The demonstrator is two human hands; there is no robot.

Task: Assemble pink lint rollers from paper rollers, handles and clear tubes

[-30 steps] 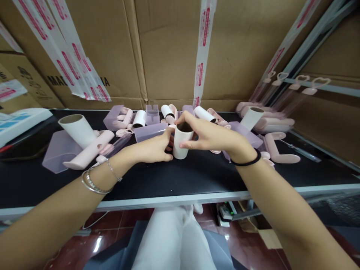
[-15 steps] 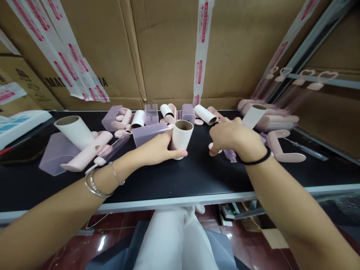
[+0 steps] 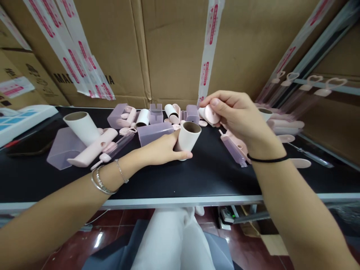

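My left hand (image 3: 164,150) is wrapped round a white tube (image 3: 188,140) that stands on the black table (image 3: 174,183), its open end up and tilted slightly right. Raised off the surface, my right hand (image 3: 229,108) pinches a small round pink piece (image 3: 210,114) between thumb and fingers. Below that hand lies a clear purple part (image 3: 233,150) with pink pieces beside it. A purple translucent cup (image 3: 154,133) lies just behind my left hand.
At the left, a white tube (image 3: 81,127) leans on a purple cup (image 3: 63,148) beside a pink part (image 3: 92,148). More tubes and cups line the back by the cardboard (image 3: 174,56). Pink parts and a screwdriver (image 3: 312,155) lie at the right.
My right hand has risen from the table with the round pink piece, uncovering the clear purple part. My left hand still holds the tube. The view has shifted slightly.
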